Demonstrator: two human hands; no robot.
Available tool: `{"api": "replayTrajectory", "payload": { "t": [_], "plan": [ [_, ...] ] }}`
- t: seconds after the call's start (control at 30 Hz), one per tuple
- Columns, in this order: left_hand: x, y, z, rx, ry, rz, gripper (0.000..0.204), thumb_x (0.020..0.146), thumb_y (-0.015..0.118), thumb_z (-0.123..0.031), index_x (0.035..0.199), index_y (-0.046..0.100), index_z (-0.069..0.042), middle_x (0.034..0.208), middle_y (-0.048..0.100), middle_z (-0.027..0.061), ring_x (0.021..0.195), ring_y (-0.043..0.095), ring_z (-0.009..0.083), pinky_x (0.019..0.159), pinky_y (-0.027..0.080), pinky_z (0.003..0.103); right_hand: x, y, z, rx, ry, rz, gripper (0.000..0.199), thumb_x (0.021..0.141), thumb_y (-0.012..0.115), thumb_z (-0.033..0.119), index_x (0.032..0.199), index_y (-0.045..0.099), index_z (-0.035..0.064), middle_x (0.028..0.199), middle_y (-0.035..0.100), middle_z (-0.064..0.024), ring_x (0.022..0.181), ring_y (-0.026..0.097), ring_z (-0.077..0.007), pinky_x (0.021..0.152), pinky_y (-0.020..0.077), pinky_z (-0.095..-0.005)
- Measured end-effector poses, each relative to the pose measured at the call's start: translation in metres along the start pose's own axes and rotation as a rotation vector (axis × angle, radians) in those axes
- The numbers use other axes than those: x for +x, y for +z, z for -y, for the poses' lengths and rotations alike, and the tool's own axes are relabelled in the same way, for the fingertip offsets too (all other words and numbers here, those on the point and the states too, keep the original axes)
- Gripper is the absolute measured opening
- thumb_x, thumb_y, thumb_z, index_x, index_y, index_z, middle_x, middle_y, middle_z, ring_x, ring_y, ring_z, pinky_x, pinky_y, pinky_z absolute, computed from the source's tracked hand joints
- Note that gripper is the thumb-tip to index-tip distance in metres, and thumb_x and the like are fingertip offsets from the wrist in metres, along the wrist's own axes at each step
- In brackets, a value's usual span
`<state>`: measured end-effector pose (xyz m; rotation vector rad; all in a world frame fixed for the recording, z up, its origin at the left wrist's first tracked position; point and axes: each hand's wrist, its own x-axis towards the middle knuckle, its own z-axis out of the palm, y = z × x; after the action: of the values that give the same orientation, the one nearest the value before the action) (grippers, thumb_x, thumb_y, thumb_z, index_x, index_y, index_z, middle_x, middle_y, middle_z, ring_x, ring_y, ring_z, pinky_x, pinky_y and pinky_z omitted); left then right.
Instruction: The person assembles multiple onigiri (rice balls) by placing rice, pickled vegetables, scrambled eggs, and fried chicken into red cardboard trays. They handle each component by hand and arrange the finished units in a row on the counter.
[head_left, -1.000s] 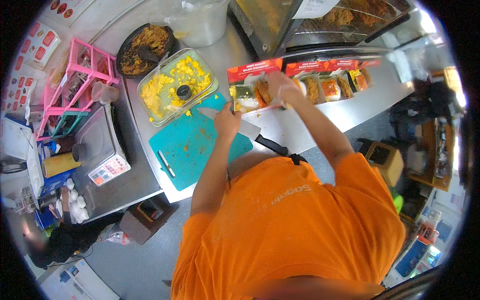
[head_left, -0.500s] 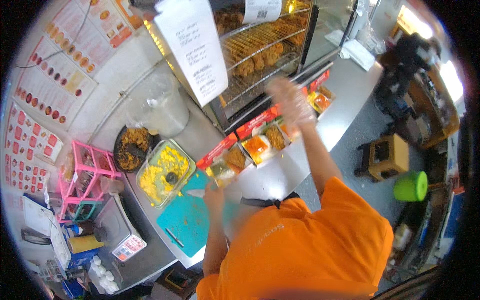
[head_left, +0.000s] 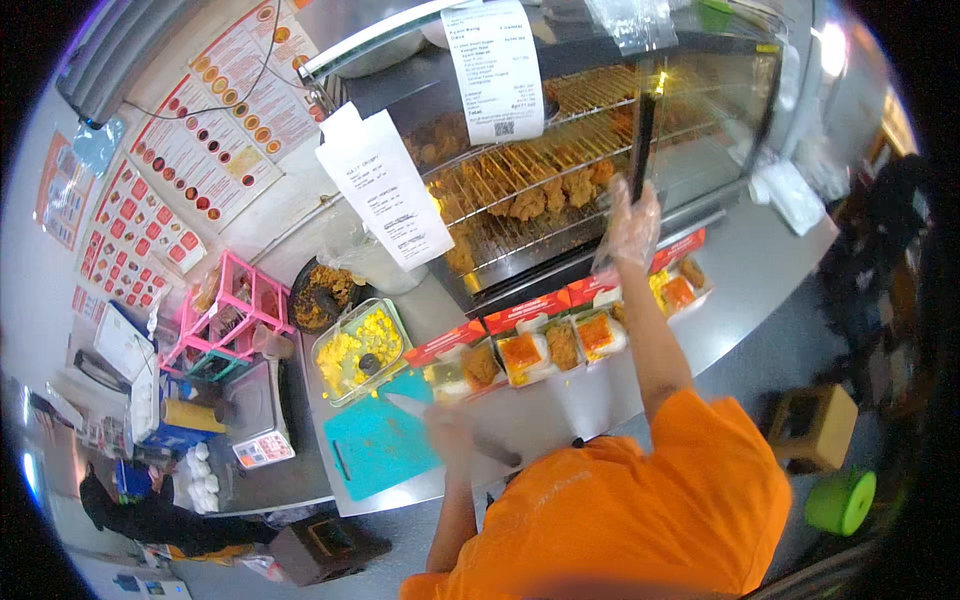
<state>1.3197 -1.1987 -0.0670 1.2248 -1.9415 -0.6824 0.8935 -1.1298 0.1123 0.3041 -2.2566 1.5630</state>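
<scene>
My left hand (head_left: pixel 452 430), blurred, is closed around a knife (head_left: pixel 404 403). Its blade points left over the turquoise cutting board (head_left: pixel 375 455), and a dark handle end sticks out on the right. My right hand (head_left: pixel 630 230), in a clear plastic glove, is raised with fingers stretched apart at the frame edge of the glass door (head_left: pixel 690 130) of a heated display cabinet. Whether it grips that edge I cannot tell. Fried chicken pieces (head_left: pixel 540 200) lie on the cabinet's wire rack. Below stand open red-lidded boxes (head_left: pixel 530 308) holding fried chicken and sauce-topped rice.
Left of the boxes are a clear container of chopped yellow food (head_left: pixel 330 372), a black dish of brown food (head_left: pixel 303 300), a pink rack (head_left: pixel 225 310) and a scale (head_left: pixel 262 420). Paper slips (head_left: pixel 385 190) hang before the cabinet. A green bucket (head_left: pixel 840 500) stands right.
The view has shifted, showing more of the cabinet. My right hand has gone from a blurred reach over the boxes to the glass door's edge. My left hand still has the knife.
</scene>
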Motion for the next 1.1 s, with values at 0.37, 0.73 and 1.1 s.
{"api": "replayTrajectory", "payload": {
  "t": [0.37, 0.73, 1.1],
  "plan": [
    [-0.012, 0.072, -0.214, -0.154, 0.322, 0.325, 0.044, 0.083, 0.076, -0.023, 0.111, 0.050, 0.000, 0.084, 0.062, 0.0135, 0.071, 0.063, 0.0237, 0.062, 0.050, 0.035, -0.102, 0.009, 0.028, 0.766, 0.286, 0.819, 0.069, 0.095, 0.061, 0.043, 0.147, 0.037, 0.0048, 0.139, 0.053, -0.0154, 0.130, 0.047, -0.0239, 0.110, 0.0338, -0.0358],
    [0.000, 0.043, -0.196, -0.097, 0.077, 0.215, 0.014, 0.090, 0.064, -0.012, 0.087, 0.055, -0.002, 0.067, 0.057, 0.0148, 0.062, 0.060, 0.0319, 0.057, 0.048, 0.042, -0.148, 0.036, 0.081, 0.803, 0.353, 1.226, 0.079, 0.095, 0.058, 0.049, 0.154, 0.021, 0.0128, 0.154, 0.032, -0.0155, 0.143, 0.028, -0.0304, 0.116, 0.0238, -0.0489],
    [-0.014, -0.069, -0.037, -0.190, -0.035, 0.198, 0.040, 0.085, 0.069, -0.003, 0.117, 0.046, -0.006, 0.092, 0.063, 0.0120, 0.069, 0.065, 0.0261, 0.060, 0.050, 0.036, -0.294, 0.061, 0.129, 0.430, -0.821, 0.608, 0.070, 0.092, 0.064, 0.029, 0.145, 0.030, -0.0028, 0.147, 0.031, -0.0323, 0.140, 0.033, -0.0391, 0.116, 0.0273, -0.0423]
  ]
}}
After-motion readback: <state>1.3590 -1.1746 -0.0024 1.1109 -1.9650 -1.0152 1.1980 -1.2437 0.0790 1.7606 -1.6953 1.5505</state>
